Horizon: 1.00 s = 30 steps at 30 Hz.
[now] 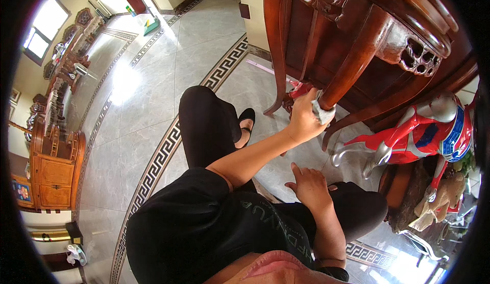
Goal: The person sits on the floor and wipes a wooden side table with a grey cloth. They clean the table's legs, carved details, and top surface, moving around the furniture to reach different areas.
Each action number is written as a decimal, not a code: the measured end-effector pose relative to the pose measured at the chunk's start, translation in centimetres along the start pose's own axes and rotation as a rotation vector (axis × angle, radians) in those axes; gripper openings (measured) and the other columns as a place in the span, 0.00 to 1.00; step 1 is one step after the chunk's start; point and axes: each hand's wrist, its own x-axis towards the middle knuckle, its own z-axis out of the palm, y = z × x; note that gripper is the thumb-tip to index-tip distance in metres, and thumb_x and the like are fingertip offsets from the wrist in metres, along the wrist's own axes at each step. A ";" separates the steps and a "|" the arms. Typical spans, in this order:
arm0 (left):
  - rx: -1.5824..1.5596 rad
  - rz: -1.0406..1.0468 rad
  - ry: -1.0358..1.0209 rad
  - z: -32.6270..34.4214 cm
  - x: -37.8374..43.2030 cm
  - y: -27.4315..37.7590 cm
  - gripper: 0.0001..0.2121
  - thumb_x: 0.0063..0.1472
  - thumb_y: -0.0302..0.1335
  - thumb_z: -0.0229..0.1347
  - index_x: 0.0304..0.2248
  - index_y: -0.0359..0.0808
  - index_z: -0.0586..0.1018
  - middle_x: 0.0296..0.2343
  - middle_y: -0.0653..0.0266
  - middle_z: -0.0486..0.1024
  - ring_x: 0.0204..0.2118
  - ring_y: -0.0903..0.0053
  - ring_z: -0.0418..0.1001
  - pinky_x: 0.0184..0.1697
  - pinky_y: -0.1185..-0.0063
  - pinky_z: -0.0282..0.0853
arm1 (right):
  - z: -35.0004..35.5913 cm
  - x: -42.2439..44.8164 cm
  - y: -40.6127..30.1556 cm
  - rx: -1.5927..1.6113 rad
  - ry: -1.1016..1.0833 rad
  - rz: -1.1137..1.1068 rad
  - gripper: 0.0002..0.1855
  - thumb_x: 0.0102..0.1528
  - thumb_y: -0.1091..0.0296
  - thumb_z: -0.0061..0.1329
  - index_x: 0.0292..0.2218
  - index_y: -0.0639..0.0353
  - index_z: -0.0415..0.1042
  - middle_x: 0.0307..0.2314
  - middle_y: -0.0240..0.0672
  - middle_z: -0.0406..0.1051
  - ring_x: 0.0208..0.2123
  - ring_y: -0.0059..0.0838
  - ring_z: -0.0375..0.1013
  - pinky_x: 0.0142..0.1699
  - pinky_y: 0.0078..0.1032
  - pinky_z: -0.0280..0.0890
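My left hand [308, 119] is closed around a grey-white cloth [323, 111], pressed against the lower part of a curved, polished wooden leg [354, 60] of a carved piece of furniture. The fingertips are partly hidden behind the hand and leg. A red object [299, 89] lies just beyond the hand among the legs. My right hand [311, 186] holds nothing; its fingers are apart, above the floor between my bent knees.
At right a large red, silver and blue figure [417, 134] leans near the legs. Below it are a carved wood piece and a tan stuffed toy [440, 201]. A wooden cabinet [57, 169] stands far left, and a green dustpan [152, 26] on the tiled floor behind.
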 end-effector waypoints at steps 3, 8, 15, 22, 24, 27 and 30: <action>0.048 -0.032 0.007 0.5 -2.4 -2.4 0.15 0.47 0.24 0.65 0.32 0.33 0.71 0.23 0.54 0.75 0.27 0.54 0.75 0.28 0.68 0.69 | -0.3 0.0 -0.2 0.010 -0.088 0.039 0.33 0.52 0.49 0.56 0.53 0.61 0.67 0.33 0.44 0.75 0.38 0.43 0.74 0.45 0.38 0.66; -0.142 -0.158 -0.118 1.3 -7.6 -8.5 0.10 0.59 0.25 0.60 0.38 0.32 0.74 0.22 0.71 0.72 0.23 0.87 0.67 0.26 0.81 0.64 | 0.4 0.1 0.3 0.044 -0.138 0.067 0.34 0.53 0.49 0.55 0.54 0.60 0.65 0.36 0.47 0.75 0.42 0.46 0.74 0.48 0.39 0.66; -0.230 -0.645 -0.263 1.1 -14.4 -14.7 0.14 0.56 0.26 0.63 0.41 0.34 0.76 0.28 0.65 0.77 0.28 0.83 0.73 0.32 0.78 0.69 | 0.7 0.8 0.8 0.066 -0.232 0.110 0.33 0.55 0.49 0.53 0.55 0.57 0.64 0.37 0.48 0.75 0.45 0.48 0.73 0.50 0.41 0.65; -0.219 -0.364 -0.081 1.0 -3.7 -3.9 0.09 0.56 0.27 0.63 0.31 0.33 0.76 0.21 0.66 0.75 0.23 0.83 0.71 0.27 0.80 0.66 | 0.7 1.6 0.5 -0.002 -0.273 0.102 0.33 0.56 0.48 0.51 0.56 0.57 0.63 0.39 0.47 0.75 0.44 0.47 0.73 0.50 0.41 0.65; -0.259 -0.234 -0.049 0.4 0.5 0.7 0.08 0.57 0.27 0.63 0.31 0.34 0.76 0.20 0.70 0.74 0.22 0.87 0.69 0.26 0.83 0.63 | 2.0 0.9 0.8 0.021 -0.153 0.025 0.33 0.56 0.47 0.51 0.56 0.57 0.64 0.38 0.46 0.75 0.43 0.47 0.74 0.50 0.40 0.65; -0.277 -0.238 -0.090 -0.3 3.1 3.7 0.07 0.58 0.25 0.62 0.31 0.34 0.76 0.20 0.72 0.74 0.21 0.89 0.67 0.25 0.84 0.63 | 3.8 0.8 0.9 -0.052 0.016 -0.054 0.33 0.52 0.46 0.56 0.51 0.58 0.67 0.30 0.41 0.75 0.36 0.42 0.76 0.41 0.38 0.68; -0.103 -0.032 -0.015 0.0 1.9 1.9 0.05 0.59 0.24 0.60 0.32 0.33 0.76 0.19 0.69 0.72 0.20 0.87 0.67 0.24 0.82 0.62 | 3.1 0.7 0.6 0.002 0.022 -0.088 0.33 0.51 0.47 0.56 0.52 0.58 0.68 0.30 0.42 0.75 0.36 0.42 0.76 0.42 0.38 0.68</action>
